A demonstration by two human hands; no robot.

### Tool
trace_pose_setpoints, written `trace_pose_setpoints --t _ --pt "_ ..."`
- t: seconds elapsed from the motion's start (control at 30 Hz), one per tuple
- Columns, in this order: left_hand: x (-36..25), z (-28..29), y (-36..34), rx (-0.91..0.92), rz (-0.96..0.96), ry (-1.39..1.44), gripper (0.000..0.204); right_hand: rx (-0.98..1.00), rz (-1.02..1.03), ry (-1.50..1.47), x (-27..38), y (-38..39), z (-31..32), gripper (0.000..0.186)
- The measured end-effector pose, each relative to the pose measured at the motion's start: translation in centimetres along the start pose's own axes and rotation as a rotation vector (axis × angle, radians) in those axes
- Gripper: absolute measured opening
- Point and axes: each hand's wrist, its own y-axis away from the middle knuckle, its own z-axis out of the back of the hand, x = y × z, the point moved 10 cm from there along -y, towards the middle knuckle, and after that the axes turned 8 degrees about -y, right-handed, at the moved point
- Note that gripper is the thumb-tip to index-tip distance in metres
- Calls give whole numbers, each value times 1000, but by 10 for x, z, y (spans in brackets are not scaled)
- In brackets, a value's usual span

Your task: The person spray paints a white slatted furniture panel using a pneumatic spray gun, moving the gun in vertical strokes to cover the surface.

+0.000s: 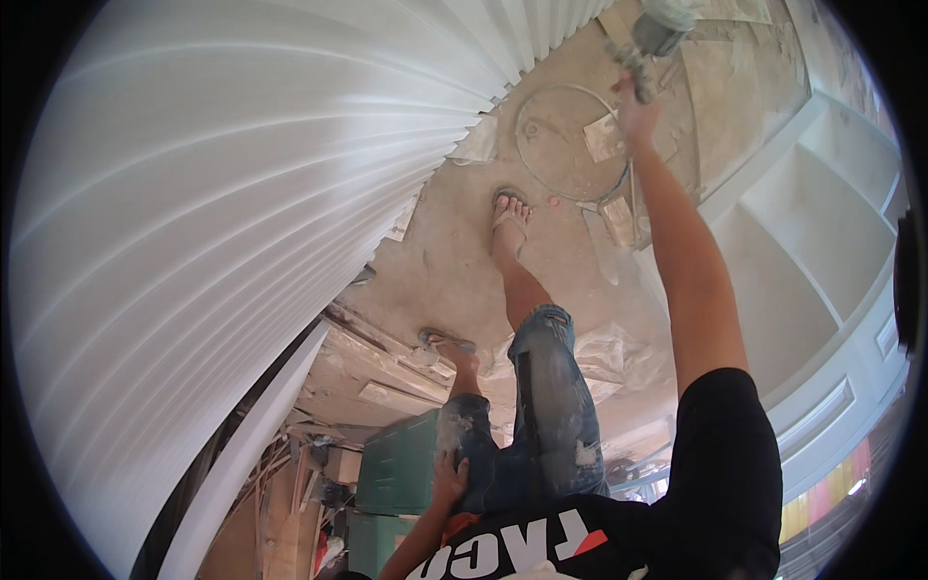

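Right hand [638,116]: wrapped round the grip of a spray gun [657,41], held out top right over dusty floor [440,261] | Left hand [451,478]: loosely open on the jeans [556,411], grasping nothing visible | White ribbed panels [242,193] left, white shelving [788,251] right

From my remote seat I see through one head-worn fisheye, the left of its pair, facing steeply down over the wearer's black shirt [723,454] and legs [556,406] to the floor [435,261]; the shirt sits close to the lens, the right hand [637,114] farther out near the top, while straight edges bow toward the dark round rim, ridged white panel [193,203] left, shelf [788,256] right
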Motion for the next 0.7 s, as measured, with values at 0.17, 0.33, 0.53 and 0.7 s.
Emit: trace_pose_setpoints --t 0.17,0.33,0.53,0.7 --pt "5 2 21 -1 72 6 66 464 -218 119 -8 130 -53 42" --pt "19 -1 39 -7 133 -12 69 758 -146 100 38 246 -95 45" --pt "19 16 55 -40 187 -80 71 916 150 210 97 314 -105 48" --pt "36 33 58 -126 145 -53 71 726 9 117 159 321 -80 45"
